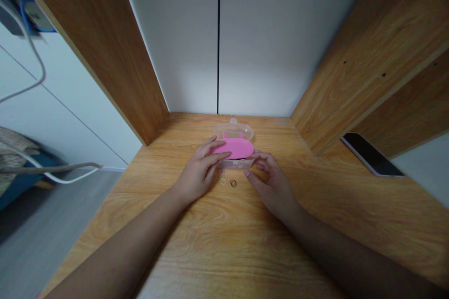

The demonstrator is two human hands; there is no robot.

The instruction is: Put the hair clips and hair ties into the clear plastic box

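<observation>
A clear plastic box (229, 164) sits on the wooden desk with its see-through lid (234, 127) flipped back behind it. On top of the box lies a pink oval tray (240, 148), tilted a little. My left hand (200, 168) rests on the tray's left part, its fingers stretched out and apart over the pink surface. At the box's right front corner is my right hand (271, 184), fingers curled against the side and thumb by the front. Just before the box lie dark hair ties (233, 183) and several pale small bands (222, 178).
A phone (372, 154) lies at the right by a wooden partition (351, 70). White panels (259, 42) rise behind the desk (217, 238), and a wooden post (105, 42) stands at its left. Cables (45, 170) hang beyond the desk's left edge.
</observation>
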